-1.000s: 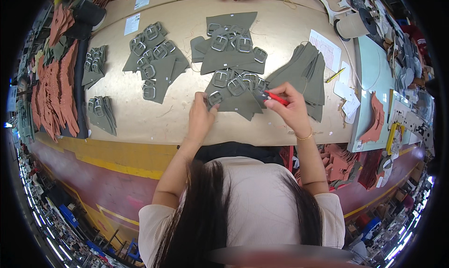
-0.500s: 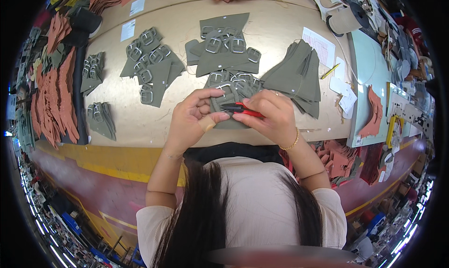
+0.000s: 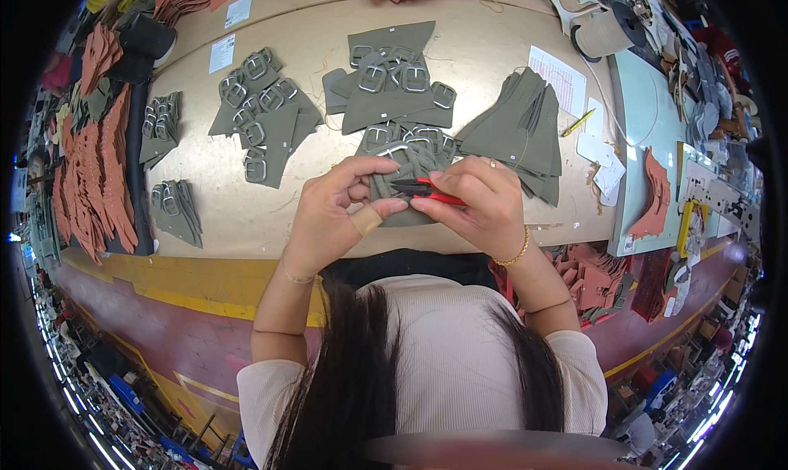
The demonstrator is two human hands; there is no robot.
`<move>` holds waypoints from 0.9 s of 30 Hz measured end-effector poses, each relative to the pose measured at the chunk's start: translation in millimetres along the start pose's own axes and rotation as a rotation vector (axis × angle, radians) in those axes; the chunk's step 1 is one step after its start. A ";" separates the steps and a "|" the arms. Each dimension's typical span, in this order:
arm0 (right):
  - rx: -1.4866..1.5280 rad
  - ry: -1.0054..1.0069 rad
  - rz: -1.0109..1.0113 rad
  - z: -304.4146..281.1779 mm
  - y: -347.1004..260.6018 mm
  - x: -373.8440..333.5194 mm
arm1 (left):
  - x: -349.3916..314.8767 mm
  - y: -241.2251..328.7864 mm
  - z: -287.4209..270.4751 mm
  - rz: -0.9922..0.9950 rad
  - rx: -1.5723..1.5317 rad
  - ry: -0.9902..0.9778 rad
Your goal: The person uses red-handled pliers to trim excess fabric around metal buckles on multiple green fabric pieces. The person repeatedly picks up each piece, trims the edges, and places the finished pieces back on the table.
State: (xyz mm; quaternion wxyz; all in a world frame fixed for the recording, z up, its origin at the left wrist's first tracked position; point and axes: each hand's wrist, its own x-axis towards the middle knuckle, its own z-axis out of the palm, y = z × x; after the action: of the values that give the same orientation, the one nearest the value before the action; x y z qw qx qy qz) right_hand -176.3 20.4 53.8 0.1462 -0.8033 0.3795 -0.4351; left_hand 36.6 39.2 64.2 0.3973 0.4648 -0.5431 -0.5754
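Note:
In my left hand (image 3: 332,211) a grey-green strap piece with a metal buckle (image 3: 382,184) is pinched between thumb and fingers; a tan bandage wraps the thumb. My right hand (image 3: 484,201) grips red-handled pliers (image 3: 443,197), their dark jaws touching or just over the strap piece. Whether the jaws are closed on anything is too small to tell. Directly beyond the hands lies a heap of buckled strap pieces (image 3: 427,135), partly hidden by my fingers. Farther back sits another group of grey-green pieces with silver buckles (image 3: 394,105).
More buckled pieces (image 3: 279,133) lie left of centre, with smaller bundles (image 3: 174,207) at the left. Plain grey-green panels (image 3: 517,125) fan out at right, near a yellow pen (image 3: 579,123) and papers. Orange-brown pieces (image 3: 97,174) hang over the left edge. A thread spool (image 3: 607,33) stands back right.
The strap piece in my left hand has tipped, its buckle now seen more edge-on. The pliers have shifted slightly to the right. Both hands keep their grips.

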 end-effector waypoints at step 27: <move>0.113 0.114 0.030 13.9 4.3 -14.5 | 4.2 5.9 2.2 -0.061 -0.144 -0.042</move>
State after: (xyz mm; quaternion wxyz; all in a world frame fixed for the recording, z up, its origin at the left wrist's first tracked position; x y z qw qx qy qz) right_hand -172.0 26.9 34.8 0.1760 -0.7619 0.3738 -0.4988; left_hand 33.1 35.2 69.5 0.4004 0.4391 -0.4940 -0.6347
